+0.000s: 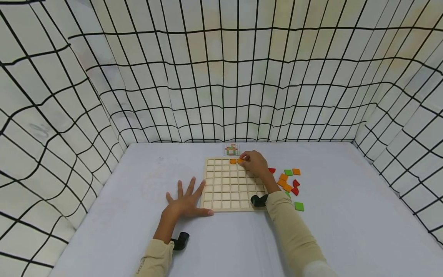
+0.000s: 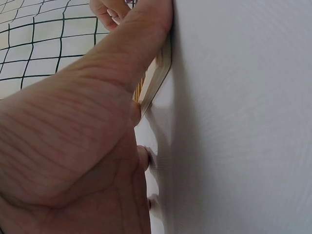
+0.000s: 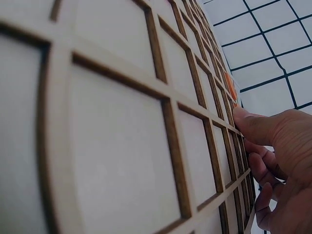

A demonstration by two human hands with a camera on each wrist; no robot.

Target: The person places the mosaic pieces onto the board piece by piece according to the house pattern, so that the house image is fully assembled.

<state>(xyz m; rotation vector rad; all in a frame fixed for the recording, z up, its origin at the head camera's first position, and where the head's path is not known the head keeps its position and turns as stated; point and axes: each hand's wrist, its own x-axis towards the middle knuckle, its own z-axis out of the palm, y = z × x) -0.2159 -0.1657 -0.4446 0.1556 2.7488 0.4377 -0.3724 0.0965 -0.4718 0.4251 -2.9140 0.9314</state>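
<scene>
A wooden grid board (image 1: 226, 187) lies flat on the white table. One orange piece (image 1: 233, 161) with a rounded outline sits in its far row. Just right of that piece, my right hand (image 1: 255, 164) pinches a second orange piece (image 1: 240, 161) at the same row; its fingertips partly hide it. In the right wrist view, thumb and fingers meet at the board's far end beside an orange patch (image 3: 230, 86). My left hand (image 1: 187, 203) is spread out, its thumb at the board's near left corner and its other fingers along the left edge.
Right of the board lie loose flat pieces: orange (image 1: 296, 171), green (image 1: 299, 206) and red (image 1: 295, 191). A small card (image 1: 232, 149) with a coloured pattern lies behind the board. White walls with black netting (image 1: 238, 84) enclose the table at the back and sides.
</scene>
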